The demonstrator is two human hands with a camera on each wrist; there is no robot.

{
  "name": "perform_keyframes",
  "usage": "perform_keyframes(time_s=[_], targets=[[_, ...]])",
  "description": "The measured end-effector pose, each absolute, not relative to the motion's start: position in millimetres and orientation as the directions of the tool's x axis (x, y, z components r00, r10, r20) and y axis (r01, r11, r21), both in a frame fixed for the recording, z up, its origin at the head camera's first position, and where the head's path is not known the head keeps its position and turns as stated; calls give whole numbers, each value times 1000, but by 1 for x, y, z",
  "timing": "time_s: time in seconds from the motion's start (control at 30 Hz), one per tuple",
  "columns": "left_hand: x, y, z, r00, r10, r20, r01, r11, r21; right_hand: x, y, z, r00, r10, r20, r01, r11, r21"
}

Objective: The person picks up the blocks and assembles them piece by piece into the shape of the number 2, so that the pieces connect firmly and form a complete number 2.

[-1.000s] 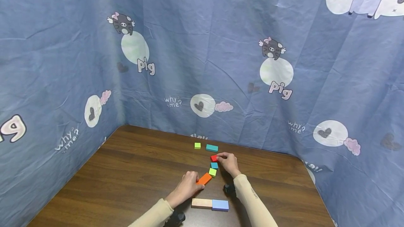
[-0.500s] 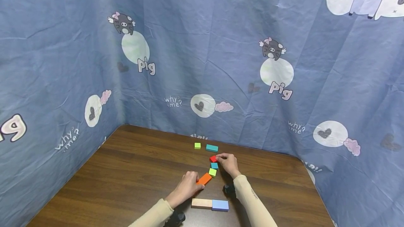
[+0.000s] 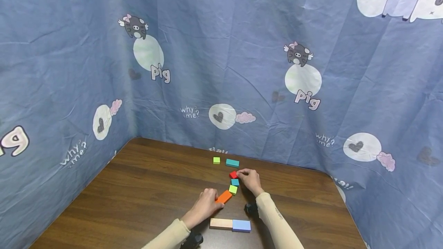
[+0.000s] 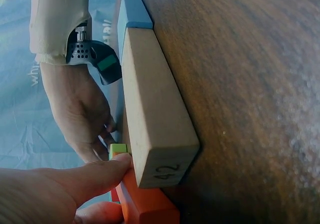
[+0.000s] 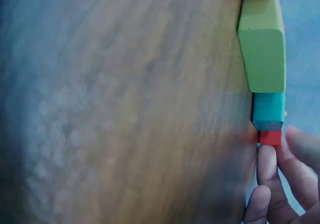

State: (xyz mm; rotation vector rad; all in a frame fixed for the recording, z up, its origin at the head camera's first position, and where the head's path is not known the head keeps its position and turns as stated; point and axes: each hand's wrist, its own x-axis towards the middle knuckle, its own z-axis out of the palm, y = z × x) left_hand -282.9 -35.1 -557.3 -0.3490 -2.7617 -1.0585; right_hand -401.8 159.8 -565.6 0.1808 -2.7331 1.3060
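My left hand (image 3: 206, 204) holds an orange block (image 3: 224, 196) between thumb and fingers on the wooden table. The thumb lies along its near side in the left wrist view. A light green block (image 3: 233, 190) sits at the orange block's far end, followed by a small teal-blue block (image 3: 235, 182). Beyond that is a red block (image 3: 233, 174), turned at a slight angle. My right hand (image 3: 251, 181) pinches the red block at its right side with its fingertips. In the right wrist view the red block (image 5: 270, 137) shows just past the teal-blue one.
Nearer me, a plain wooden block (image 3: 221, 223) and a light blue block (image 3: 241, 225) lie end to end. Toward the back lie a small green block (image 3: 216, 160) and a longer teal block (image 3: 232, 163). A blue patterned cloth (image 3: 194, 87) hangs behind the table (image 3: 155, 187).
The red block has shifted slightly to the left and turned a little, with my right fingertips following it. My left hand and the orange block have stayed in place.
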Motion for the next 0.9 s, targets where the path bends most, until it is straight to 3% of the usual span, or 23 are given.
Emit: perform_keyframes(time_s=[0.2,0.5,0.7,0.9], targets=[[-282,-35,-558,-959,157,236,274,725,632,-400,164,-565,-998,-51,48,-67,531,-845],[-282,-34,-556,-961,168,221,274,710,649,-393,182,-566,-982,-187,-36,-30,335,-942],[-284,-34,-554,-964,160,212,260,731,631,-391,189,-566,-928,-373,-27,-73,252,-965],[-284,-34,-555,-966,167,199,256,736,627,-387,192,-567,-874,-485,2,-168,299,-939]])
